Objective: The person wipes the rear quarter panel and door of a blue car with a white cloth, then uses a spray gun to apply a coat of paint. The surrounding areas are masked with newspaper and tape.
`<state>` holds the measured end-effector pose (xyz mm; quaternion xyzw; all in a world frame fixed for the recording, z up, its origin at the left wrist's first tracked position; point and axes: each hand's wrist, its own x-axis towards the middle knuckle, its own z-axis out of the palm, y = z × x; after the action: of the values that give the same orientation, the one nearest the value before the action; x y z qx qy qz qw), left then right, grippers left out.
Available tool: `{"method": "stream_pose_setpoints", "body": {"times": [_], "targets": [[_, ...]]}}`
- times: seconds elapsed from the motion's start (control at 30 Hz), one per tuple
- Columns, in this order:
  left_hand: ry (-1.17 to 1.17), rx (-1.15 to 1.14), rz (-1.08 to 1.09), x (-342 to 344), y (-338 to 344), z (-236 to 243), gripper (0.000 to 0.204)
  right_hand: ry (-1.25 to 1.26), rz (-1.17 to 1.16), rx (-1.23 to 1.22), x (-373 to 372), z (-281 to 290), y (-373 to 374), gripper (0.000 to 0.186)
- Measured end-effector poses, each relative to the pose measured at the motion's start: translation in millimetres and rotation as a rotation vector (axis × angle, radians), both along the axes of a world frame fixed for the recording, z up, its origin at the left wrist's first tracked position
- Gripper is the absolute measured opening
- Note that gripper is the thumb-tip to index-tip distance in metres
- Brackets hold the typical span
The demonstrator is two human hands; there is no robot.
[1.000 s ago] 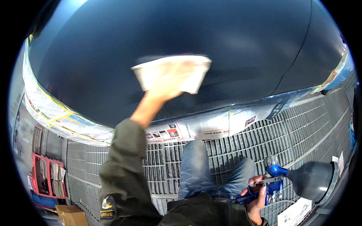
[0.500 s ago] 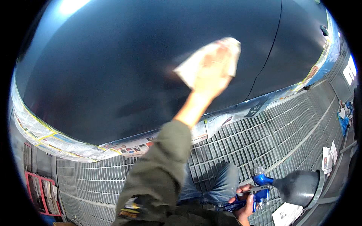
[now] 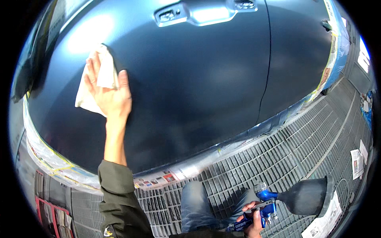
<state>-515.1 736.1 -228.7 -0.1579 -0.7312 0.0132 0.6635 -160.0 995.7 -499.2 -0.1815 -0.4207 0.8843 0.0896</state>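
My left hand (image 3: 114, 97) presses a folded cream cloth (image 3: 85, 97) against the upper left of a dark, satin car door (image 3: 190, 99), with its fingers over the cloth. Low on the right, my right hand (image 3: 253, 224) grips a blue spray gun (image 3: 266, 207), which carries a dark grey cup (image 3: 301, 198) pointing rightward. Two recessed handle openings (image 3: 170, 16) show at the top of the panel, and a thin seam (image 3: 269, 67) runs down its right part.
Newspaper masking (image 3: 166, 176) with yellow tape wraps the panel's edges. My legs (image 3: 194, 202) are over a metal floor grating (image 3: 301, 142). A red rack of papers (image 3: 51, 218) stands lower left; loose sheets (image 3: 356, 162) and blue plastic (image 3: 366, 115) lie at the right.
My left hand and cloth have swept right, then far left across the panel. The view has shifted, bringing the handle openings into sight. The spray gun stays in my right hand.
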Motion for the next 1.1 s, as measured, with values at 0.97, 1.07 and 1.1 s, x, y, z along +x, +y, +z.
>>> {"method": "stream_pose_setpoints", "body": {"times": [0.97, 1.07, 1.1], "targets": [[-0.432, -0.507, -0.566, -17.7, 309.5, -34.1, 0.017, 0.004, -0.249, 0.123, 6.2, 10.6, 17.4, 0.035], [-0.211, -0.499, -0.917, -69.6, 245.2, -173.7, 0.044, -0.056, -0.183, 0.076, 18.7, 5.9, 14.3, 0.039], [-0.241, -0.536, -0.907, -58.2, 230.8, -161.4, 0.048, 0.004, -0.150, 0.098, 15.5, -0.1, 21.5, 0.040]]}}
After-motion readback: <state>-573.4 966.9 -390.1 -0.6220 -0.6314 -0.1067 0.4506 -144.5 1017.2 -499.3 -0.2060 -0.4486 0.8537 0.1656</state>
